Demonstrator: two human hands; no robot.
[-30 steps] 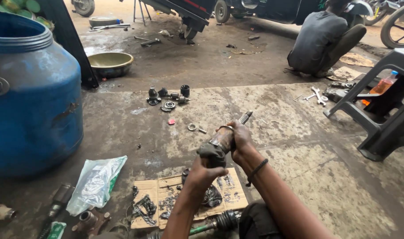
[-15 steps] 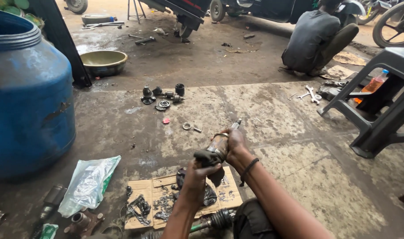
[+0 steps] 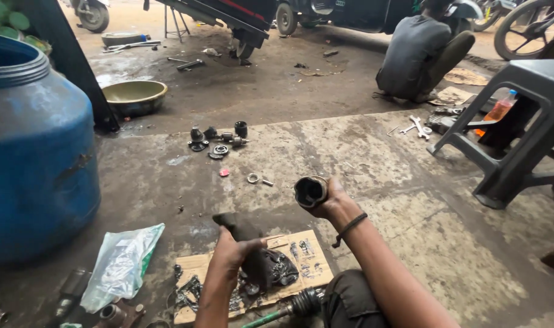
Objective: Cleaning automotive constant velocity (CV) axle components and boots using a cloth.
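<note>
My right hand (image 3: 330, 203) grips the metal joint cup (image 3: 310, 191) over bare concrete; my left hand (image 3: 234, 252) clamps the black rubber boot (image 3: 255, 255) above the cardboard's (image 3: 301, 243) edge.

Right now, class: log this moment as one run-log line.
left hand: grips black rubber boot | right hand: holds hollow metal joint cup | below: cardboard with greasy parts

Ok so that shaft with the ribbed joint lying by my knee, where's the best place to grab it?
Grip the shaft on its bare green rod, left of the ribbed joint, coming from above. The rod lies nearly flat on the ground and looks slim and straight, so fingers can likely close round it; the joint end looks wider and greasy. Your left hand, now on the black rubber boot, is nearest.
</note>
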